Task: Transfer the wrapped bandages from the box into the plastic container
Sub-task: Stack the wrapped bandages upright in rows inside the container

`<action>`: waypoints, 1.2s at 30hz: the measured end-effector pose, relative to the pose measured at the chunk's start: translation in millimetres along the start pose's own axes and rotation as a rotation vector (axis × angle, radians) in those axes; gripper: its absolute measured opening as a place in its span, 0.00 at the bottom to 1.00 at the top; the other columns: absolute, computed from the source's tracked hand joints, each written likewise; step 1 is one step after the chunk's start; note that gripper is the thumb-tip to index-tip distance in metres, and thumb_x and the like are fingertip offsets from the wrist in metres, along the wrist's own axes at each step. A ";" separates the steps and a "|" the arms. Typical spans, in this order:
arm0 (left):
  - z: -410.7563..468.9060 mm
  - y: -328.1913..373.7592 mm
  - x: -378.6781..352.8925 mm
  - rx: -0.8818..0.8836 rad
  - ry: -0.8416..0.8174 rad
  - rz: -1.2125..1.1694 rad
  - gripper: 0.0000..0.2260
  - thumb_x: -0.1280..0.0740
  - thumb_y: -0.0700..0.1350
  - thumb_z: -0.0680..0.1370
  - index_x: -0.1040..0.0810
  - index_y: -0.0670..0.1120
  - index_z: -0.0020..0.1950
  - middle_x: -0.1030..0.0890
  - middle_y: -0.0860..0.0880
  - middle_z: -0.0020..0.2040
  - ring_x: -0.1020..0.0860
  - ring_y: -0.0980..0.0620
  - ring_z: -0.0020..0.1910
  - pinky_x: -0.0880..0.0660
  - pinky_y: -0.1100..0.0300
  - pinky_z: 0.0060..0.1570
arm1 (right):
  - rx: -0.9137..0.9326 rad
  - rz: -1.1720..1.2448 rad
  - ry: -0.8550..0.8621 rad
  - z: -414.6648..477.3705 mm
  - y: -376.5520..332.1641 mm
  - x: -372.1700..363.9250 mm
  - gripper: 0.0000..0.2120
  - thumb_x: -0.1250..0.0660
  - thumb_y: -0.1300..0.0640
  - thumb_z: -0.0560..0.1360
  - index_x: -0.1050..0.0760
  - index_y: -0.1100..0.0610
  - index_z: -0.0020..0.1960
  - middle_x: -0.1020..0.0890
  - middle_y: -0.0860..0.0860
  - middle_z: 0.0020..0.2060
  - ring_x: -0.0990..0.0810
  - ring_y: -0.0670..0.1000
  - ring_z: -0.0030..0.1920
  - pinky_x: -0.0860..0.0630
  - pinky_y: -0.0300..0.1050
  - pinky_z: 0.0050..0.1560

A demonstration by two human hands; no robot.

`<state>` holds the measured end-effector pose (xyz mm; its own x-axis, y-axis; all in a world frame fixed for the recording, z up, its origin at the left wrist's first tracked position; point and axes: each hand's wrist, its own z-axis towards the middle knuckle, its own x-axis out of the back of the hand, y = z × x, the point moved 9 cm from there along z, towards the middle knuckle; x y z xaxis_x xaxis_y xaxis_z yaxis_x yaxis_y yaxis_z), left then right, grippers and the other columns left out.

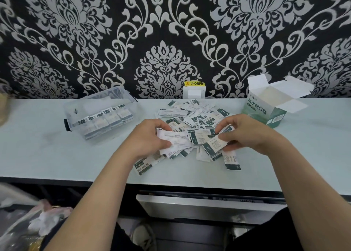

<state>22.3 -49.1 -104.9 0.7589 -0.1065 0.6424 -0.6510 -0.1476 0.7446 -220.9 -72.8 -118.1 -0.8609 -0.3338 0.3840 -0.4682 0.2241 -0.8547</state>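
Left hand [150,136] grips a gathered stack [175,139], right hand [247,135] pinches loose wrappers [214,143], both over the pile of wrapped bandages [199,116]. Plastic container [76,110], part-filled, left of pile; open box [266,108] right of it. Step, I judge: squaring my stack. Next: carry it left, seat among rows.

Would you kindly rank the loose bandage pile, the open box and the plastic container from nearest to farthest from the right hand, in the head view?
1. The loose bandage pile: under the right hand, touching it.
2. The open box: just behind, to the right.
3. The plastic container: far left, past the left hand.
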 end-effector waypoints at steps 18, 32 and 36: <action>-7.1 -20.4 52.8 0.036 0.240 -0.093 0.10 0.28 0.42 0.76 0.20 0.54 0.36 0.16 0.40 0.42 0.24 0.47 0.37 0.23 0.43 0.51 | 0.064 0.304 -0.033 7.7 -40.7 -53.8 0.12 0.25 0.67 0.69 0.21 0.57 0.49 0.16 0.61 0.39 0.23 0.52 0.31 0.21 0.37 0.32; -29.9 37.6 44.8 -0.519 0.401 0.021 0.07 0.26 0.37 0.72 0.13 0.48 0.45 0.15 0.54 0.43 0.19 0.58 0.45 0.24 0.60 0.52 | 0.081 0.784 -0.301 10.0 -68.8 -96.5 0.17 0.37 0.75 0.74 0.24 0.65 0.61 0.18 0.64 0.50 0.17 0.54 0.46 0.18 0.39 0.46; -34.3 50.2 39.8 -0.639 0.475 0.208 0.08 0.29 0.38 0.69 0.13 0.48 0.44 0.15 0.53 0.45 0.21 0.51 0.48 0.29 0.64 0.53 | 0.116 0.743 -0.377 4.0 -73.4 -98.7 0.18 0.33 0.68 0.73 0.24 0.65 0.62 0.18 0.61 0.50 0.17 0.53 0.49 0.19 0.44 0.53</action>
<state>19.3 -27.0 -35.7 0.6277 0.3785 0.6803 -0.7697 0.4326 0.4695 -100.8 -59.9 -94.7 -0.8033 -0.4246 -0.4176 0.2356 0.4174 -0.8776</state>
